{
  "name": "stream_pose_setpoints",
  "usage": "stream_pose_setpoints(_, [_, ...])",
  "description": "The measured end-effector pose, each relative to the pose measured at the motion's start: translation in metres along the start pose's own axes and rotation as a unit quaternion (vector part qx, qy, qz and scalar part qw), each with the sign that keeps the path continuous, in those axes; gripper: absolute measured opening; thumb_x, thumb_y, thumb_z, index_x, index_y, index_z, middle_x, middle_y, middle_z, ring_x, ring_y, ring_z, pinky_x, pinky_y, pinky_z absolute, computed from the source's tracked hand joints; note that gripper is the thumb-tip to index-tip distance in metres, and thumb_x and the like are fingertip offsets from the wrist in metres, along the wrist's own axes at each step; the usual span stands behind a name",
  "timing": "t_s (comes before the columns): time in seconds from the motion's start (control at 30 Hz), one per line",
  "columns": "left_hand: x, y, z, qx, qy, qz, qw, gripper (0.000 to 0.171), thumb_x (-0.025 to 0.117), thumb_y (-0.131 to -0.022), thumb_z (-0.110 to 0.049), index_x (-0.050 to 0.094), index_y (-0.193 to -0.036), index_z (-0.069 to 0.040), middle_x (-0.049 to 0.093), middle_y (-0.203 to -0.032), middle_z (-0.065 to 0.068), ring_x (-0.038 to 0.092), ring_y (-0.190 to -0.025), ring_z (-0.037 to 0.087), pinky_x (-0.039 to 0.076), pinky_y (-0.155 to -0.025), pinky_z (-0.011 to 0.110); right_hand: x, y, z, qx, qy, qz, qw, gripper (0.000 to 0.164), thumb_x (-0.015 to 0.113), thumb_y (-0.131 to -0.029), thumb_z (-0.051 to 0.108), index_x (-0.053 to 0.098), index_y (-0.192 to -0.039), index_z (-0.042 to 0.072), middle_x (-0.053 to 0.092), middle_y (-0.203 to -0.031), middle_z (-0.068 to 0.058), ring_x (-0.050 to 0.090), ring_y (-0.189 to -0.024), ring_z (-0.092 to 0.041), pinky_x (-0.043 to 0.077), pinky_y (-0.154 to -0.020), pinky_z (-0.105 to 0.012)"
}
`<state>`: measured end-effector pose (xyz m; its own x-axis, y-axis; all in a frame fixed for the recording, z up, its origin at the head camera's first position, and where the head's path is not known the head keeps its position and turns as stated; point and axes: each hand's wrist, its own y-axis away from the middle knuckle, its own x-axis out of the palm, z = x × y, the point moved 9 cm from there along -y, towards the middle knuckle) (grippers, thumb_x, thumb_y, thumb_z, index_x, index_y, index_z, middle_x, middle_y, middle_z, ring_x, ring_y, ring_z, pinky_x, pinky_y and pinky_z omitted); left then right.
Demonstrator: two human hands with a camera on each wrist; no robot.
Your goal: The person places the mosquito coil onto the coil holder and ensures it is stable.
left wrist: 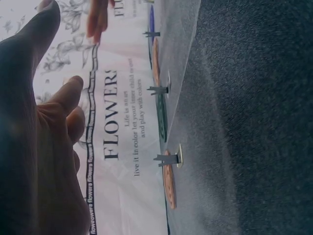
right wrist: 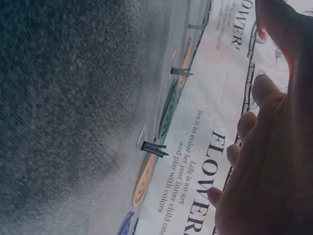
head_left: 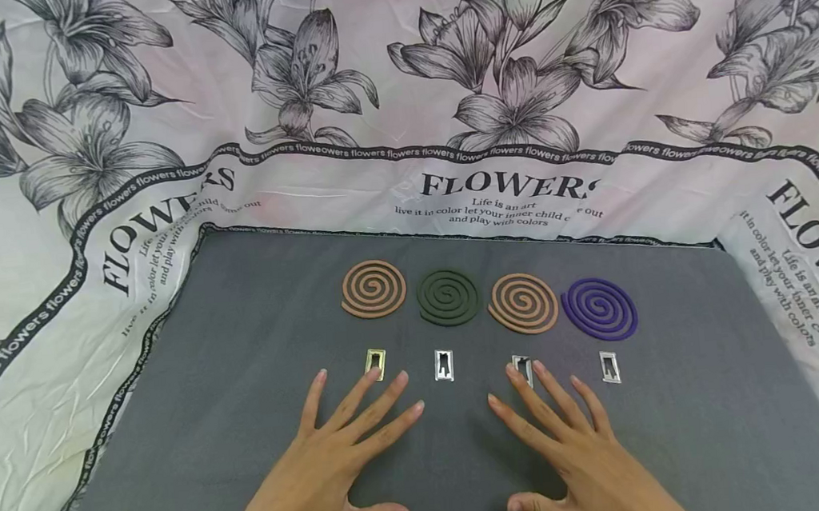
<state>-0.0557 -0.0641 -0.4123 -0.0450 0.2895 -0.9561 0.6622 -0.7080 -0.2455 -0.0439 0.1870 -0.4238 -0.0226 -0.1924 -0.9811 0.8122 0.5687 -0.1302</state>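
Observation:
My left hand (head_left: 318, 471) hovers with fingers spread over the grey table, holding nothing. Its fingertips overlap a gold metal coil stand (head_left: 375, 362). Likewise spread and holding nothing, my right hand (head_left: 584, 458) partly covers a silver coil stand (head_left: 523, 365). Two more silver stands, one (head_left: 444, 365) between the hands and another (head_left: 610, 367) at the right, lie in the same row. Behind them is a row of flat spiral mosquito coils: orange (head_left: 374, 289), green (head_left: 449, 296), a second orange (head_left: 523, 303) and purple (head_left: 599, 309). In the wrist views, each stand's prong (left wrist: 167, 159) sticks up.
A grey cloth (head_left: 200, 432) covers the table. White fabric (head_left: 346, 188) printed with flowers and lettering hangs upright behind it and along both sides, close behind the coils.

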Motion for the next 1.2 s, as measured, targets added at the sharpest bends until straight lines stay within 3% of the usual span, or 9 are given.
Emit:
stream_pose_setpoints(0.47, [-0.004, 0.0, 0.001, -0.003, 0.008, -0.006, 0.9999, 0.107, 0.065, -0.084, -0.083, 0.024, -0.17, -0.034, 0.016, -0.178, -0.004, 0.015, -0.163, 0.027, -0.001, -0.122, 0.07, 0.001, 0.001, 0.006, 0.003, -0.003, 0.003, 1.0, 0.109, 0.072, -0.083, 0.076, 0.026, -0.17, 0.031, 0.01, -0.179, -0.006, 0.006, -0.163, -0.037, -0.018, -0.125, -0.048])
stream_pose_setpoints(0.57, [-0.007, -0.002, 0.002, 0.006, 0.017, -0.03, 0.9994, 0.102, 0.066, -0.088, -0.076, 0.027, -0.17, -0.029, 0.021, -0.176, -0.002, 0.02, -0.162, 0.024, 0.003, -0.124, 0.065, -0.005, -0.001, 0.006, -0.005, -0.001, -0.012, 1.0, 0.103, 0.073, -0.087, 0.07, 0.028, -0.17, 0.028, 0.015, -0.178, -0.006, 0.012, -0.162, -0.037, -0.016, -0.126, -0.045])
stream_pose_setpoints(0.67, [-0.014, -0.004, 0.004, 0.016, 0.036, -0.075, 0.9964, 0.088, 0.066, -0.097, -0.062, 0.034, -0.168, -0.021, 0.029, -0.174, 0.002, 0.029, -0.16, 0.023, 0.01, -0.127, 0.057, -0.011, -0.004, 0.004, -0.011, 0.003, -0.035, 0.999, 0.092, 0.071, -0.094, 0.061, 0.031, -0.169, 0.024, 0.023, -0.176, -0.005, 0.023, -0.16, -0.035, -0.011, -0.127, -0.04])
stream_pose_setpoints(0.77, [-0.02, -0.004, 0.008, 0.018, 0.057, -0.123, 0.9906, 0.074, 0.064, -0.104, -0.05, 0.041, -0.164, -0.015, 0.037, -0.17, 0.007, 0.038, -0.155, 0.026, 0.02, -0.127, 0.05, -0.018, -0.007, 0.0, -0.012, 0.004, -0.063, 0.998, 0.079, 0.064, -0.101, 0.055, 0.036, -0.167, 0.02, 0.033, -0.172, -0.002, 0.035, -0.155, -0.031, -0.003, -0.128, -0.036])
stream_pose_setpoints(0.87, [-0.025, -0.004, 0.013, 0.01, 0.07, -0.151, 0.9861, 0.068, 0.061, -0.107, -0.047, 0.044, -0.163, -0.013, 0.04, -0.168, 0.009, 0.043, -0.152, 0.028, 0.025, -0.126, 0.044, -0.025, -0.012, -0.004, -0.012, -0.002, -0.088, 0.996, 0.07, 0.058, -0.105, 0.053, 0.043, -0.164, 0.018, 0.046, -0.165, -0.001, 0.049, -0.146, -0.027, 0.018, -0.126, -0.038])
stream_pose_setpoints(1.03, [-0.033, -0.002, 0.021, -0.003, 0.088, -0.189, 0.9781, 0.06, 0.064, -0.107, -0.04, 0.051, -0.158, -0.01, 0.048, -0.163, 0.007, 0.052, -0.145, 0.028, 0.031, -0.124, 0.038, -0.037, -0.022, -0.009, -0.001, -0.029, -0.115, 0.993, 0.057, 0.062, -0.105, 0.045, 0.057, -0.155, 0.018, 0.07, -0.138, -0.002, 0.068, -0.122, -0.025, 0.048, -0.105, -0.044])
stream_pose_setpoints(1.2, [-0.04, 0.001, 0.03, -0.022, 0.111, -0.221, 0.9687, 0.049, 0.064, -0.107, -0.033, 0.061, -0.149, -0.008, 0.06, -0.153, 0.008, 0.059, -0.138, 0.029, 0.04, -0.118, 0.034, -0.052, -0.031, -0.008, 0.004, -0.04, -0.149, 0.988, 0.051, 0.071, -0.102, 0.036, 0.062, -0.149, 0.019, 0.075, -0.113, -0.001, 0.074, -0.102, -0.023, 0.059, -0.088, -0.045])
